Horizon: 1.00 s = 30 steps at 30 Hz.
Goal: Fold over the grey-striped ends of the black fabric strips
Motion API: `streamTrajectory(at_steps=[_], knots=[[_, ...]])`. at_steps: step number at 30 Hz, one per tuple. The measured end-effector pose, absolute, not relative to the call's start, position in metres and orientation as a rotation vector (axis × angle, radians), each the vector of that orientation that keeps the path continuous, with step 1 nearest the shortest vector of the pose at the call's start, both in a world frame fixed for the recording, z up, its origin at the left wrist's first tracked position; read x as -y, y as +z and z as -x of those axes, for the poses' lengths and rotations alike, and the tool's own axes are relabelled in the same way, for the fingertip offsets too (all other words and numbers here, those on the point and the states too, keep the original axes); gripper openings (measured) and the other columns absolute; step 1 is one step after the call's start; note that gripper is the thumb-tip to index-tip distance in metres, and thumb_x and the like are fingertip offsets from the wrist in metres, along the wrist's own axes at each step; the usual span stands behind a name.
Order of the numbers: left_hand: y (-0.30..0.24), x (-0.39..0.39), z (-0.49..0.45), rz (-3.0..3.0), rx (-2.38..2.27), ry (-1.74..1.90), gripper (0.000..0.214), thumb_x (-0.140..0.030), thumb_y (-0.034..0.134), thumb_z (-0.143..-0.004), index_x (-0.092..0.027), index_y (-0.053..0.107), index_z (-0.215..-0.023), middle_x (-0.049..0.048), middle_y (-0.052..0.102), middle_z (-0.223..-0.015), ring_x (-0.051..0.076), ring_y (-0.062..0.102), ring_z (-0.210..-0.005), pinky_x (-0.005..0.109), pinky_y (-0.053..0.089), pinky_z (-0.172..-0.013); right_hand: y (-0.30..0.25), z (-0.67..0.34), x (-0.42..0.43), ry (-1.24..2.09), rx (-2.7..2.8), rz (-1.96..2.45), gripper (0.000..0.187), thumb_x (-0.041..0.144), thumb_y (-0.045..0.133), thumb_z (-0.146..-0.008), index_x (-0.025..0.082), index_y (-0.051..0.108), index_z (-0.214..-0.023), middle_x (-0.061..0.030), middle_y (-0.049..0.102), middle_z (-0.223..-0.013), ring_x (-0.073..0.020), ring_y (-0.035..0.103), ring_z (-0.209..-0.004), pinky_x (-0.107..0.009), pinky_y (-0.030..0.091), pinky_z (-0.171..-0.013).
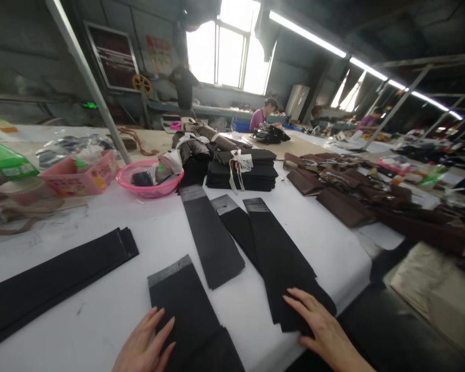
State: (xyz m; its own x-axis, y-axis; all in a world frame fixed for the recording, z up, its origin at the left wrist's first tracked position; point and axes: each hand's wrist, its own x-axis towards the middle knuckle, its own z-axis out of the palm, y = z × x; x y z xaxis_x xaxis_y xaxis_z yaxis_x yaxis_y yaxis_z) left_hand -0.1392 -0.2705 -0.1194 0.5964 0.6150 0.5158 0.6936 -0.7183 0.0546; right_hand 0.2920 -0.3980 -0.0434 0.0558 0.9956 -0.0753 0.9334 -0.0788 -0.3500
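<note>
Bottom centre: resting flat with the left hand [143,343], fingers spread and pinching nothing, on the edge of the nearest black strip [186,310], seemingly to stop it sliding on the white table [101,318]. Lower right: likewise with the right hand [320,328], open and palm down on the near end of the long black strip [282,258], apparently pinning it flat beside two more strips [213,237].

The left hand [143,343] is cut off at the wrist by the bottom edge, and the black strip [186,305] under its fingers runs out of view there too. The right hand [323,328] covers the near end of the second strip [279,253]. The long black stack [54,281] leaves at the left edge. What lies in the pink bowl [149,192] is too blurred to name.
</note>
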Motion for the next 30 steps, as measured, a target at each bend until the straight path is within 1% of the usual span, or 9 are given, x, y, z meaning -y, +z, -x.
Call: streamTrajectory(at_steps=[3, 8, 14, 17, 19, 22, 25, 27, 30], knots=[[-0.108, 0.275, 0.135, 2.725, 1.124, -0.748, 0.036, -0.039, 0.048, -0.091, -0.023, 0.058, -0.121, 0.0102, 0.052, -0.131, 0.029, 0.051, -0.121, 0.041, 0.055, -0.09, -0.045, -0.289, 0.405, 0.469, 1.962, 2.094, 0.075, 0.002, 0.055, -0.067, 0.036, 0.047, -0.133, 0.0046, 0.04, -0.144, -0.0174, 0.035, -0.134, -0.034, 0.03, -0.113], [-0.108, 0.277, 0.134, 2.775, 1.15, -0.734, 0.035, -0.038, 0.049, -0.091, -0.023, 0.057, -0.122, 0.0106, 0.052, -0.13, 0.03, 0.047, -0.124, 0.046, 0.052, -0.093, -0.043, -0.296, 0.408, 0.579, 1.863, 2.023, 0.049, 0.008, 0.054, -0.077, 0.028, 0.06, -0.121, -0.0009, 0.051, -0.135, -0.0177, 0.044, -0.127, -0.033, 0.035, -0.11], [-0.102, 0.277, 0.133, 2.783, 1.095, -0.705, 0.035, -0.04, 0.051, -0.09, -0.024, 0.059, -0.12, 0.0095, 0.055, -0.127, 0.029, 0.05, -0.121, 0.045, 0.053, -0.092, -0.045, -0.295, 0.403, 0.598, 1.672, 1.947, 0.021, 0.023, 0.051, -0.088, 0.024, 0.069, -0.099, -0.0042, 0.061, -0.12, -0.021, 0.052, -0.119, -0.037, 0.041, -0.104], [-0.097, 0.279, 0.129, 2.802, 1.107, -0.688, 0.034, -0.04, 0.049, -0.091, -0.024, 0.059, -0.12, 0.0092, 0.055, -0.126, 0.029, 0.049, -0.122, 0.045, 0.052, -0.093, -0.047, -0.295, 0.401, 0.599, 1.509, 1.914, 0.022, 0.035, 0.053, -0.09, 0.023, 0.071, -0.094, -0.0056, 0.065, -0.113, -0.0226, 0.056, -0.113, -0.038, 0.043, -0.102], [-0.093, 0.279, 0.126, 2.825, 1.108, -0.669, 0.034, -0.04, 0.048, -0.092, -0.024, 0.059, -0.12, 0.0088, 0.056, -0.125, 0.028, 0.049, -0.122, 0.044, 0.052, -0.093, -0.047, -0.296, 0.4, 0.646, 1.37, 1.91, 0.027, 0.043, 0.054, -0.089, 0.023, 0.071, -0.098, -0.005, 0.067, -0.11, -0.0225, 0.059, -0.108, -0.036, 0.044, -0.1], [-0.088, 0.275, 0.12, 2.851, 1.03, -0.649, 0.034, -0.042, 0.05, -0.091, -0.026, 0.059, -0.12, 0.0072, 0.058, -0.123, 0.027, 0.052, -0.12, 0.042, 0.054, -0.091, -0.045, -0.298, 0.397, 0.727, 1.199, 1.931, 0.033, 0.048, 0.056, -0.087, 0.02, 0.07, -0.097, -0.0021, 0.068, -0.095, -0.0197, 0.063, -0.092, -0.027, 0.05, -0.084], [-0.081, 0.269, 0.108, 2.864, 0.871, -0.654, 0.034, -0.044, 0.051, -0.09, -0.028, 0.061, -0.117, 0.0051, 0.061, -0.119, 0.026, 0.057, -0.114, 0.037, 0.057, -0.086, -0.043, -0.297, 0.394, 0.741, 1.083, 1.954, 0.035, 0.05, 0.056, -0.086, 0.017, 0.066, -0.08, 0.0022, 0.058, -0.07, -0.0136, 0.055, -0.067, -0.02, 0.045, -0.06], [-0.072, 0.266, 0.096, 2.889, 0.78, -0.644, 0.032, -0.043, 0.053, -0.088, -0.029, 0.062, -0.115, 0.0042, 0.063, -0.115, 0.024, 0.059, -0.11, 0.034, 0.058, -0.084, -0.042, -0.295, 0.392, 0.736, 1.029, 1.958, 0.036, 0.051, 0.057, -0.085, 0.017, 0.061, -0.073, 0.0039, 0.05, -0.063, -0.0108, 0.047, -0.059, -0.019, 0.04, -0.053], [-0.055, 0.262, 0.068, 3.0, 0.679, -0.493, 0.032, -0.037, 0.06, -0.084, -0.029, 0.062, -0.115, 0.0034, 0.066, -0.112, 0.024, 0.063, -0.105, 0.031, 0.058, -0.084, -0.039, -0.289, 0.39, 0.713, 1.03, 1.961, 0.037, 0.052, 0.056, -0.085, 0.017, 0.057, -0.072, 0.0045, 0.044, -0.061, -0.0095, 0.042, -0.056, -0.018, 0.037, -0.05]])
